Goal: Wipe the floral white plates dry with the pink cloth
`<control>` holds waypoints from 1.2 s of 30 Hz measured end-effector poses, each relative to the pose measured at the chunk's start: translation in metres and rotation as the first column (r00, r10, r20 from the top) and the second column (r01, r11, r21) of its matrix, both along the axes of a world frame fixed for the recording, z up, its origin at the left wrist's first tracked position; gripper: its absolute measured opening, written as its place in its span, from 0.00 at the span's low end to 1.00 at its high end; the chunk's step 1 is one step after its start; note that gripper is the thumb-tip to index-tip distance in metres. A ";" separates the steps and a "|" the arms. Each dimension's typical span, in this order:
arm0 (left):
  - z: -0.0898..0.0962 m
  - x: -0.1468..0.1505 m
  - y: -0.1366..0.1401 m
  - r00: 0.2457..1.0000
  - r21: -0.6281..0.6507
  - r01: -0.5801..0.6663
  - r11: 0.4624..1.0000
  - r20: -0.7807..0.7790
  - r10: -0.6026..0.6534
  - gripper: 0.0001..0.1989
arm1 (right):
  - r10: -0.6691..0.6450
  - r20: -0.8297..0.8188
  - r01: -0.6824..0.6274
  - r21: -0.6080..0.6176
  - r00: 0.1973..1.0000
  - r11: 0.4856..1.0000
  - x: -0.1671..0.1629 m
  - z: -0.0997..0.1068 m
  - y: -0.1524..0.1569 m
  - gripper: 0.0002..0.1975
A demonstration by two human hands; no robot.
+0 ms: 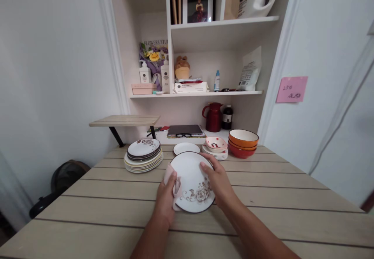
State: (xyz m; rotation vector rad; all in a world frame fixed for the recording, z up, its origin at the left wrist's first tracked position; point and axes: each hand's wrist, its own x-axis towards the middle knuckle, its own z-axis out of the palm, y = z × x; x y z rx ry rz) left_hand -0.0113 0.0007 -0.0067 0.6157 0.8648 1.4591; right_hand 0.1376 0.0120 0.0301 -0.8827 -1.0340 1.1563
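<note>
A white plate (pixel 189 177) with a dark rim and a brown flower print is held up, tilted towards me, above the table. My left hand (pixel 166 194) is closed on its left edge, with a pale pink cloth (pixel 177 188) between the fingers and the plate. On the right edge, my right hand (pixel 217 179) grips the plate with the thumb on its face and the fingers behind the rim. Just behind the held plate lies another white plate (pixel 187 148), partly covered by it.
Stacked plates (pixel 144 161) stand at the back left beside a small raised shelf (pixel 125 121). Small dishes (pixel 216 144) and stacked orange and red bowls (pixel 243 144) are at the back right. Behind them are a red jug (pixel 214 117), a dark bottle (pixel 227 117) and glasses (pixel 184 135).
</note>
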 end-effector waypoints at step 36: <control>0.006 -0.005 -0.005 1.000 0.053 0.008 0.999 -0.017 -0.007 0.29 | 0.278 0.024 -0.269 -0.191 0.960 0.944 0.025 0.024 -0.006 0.25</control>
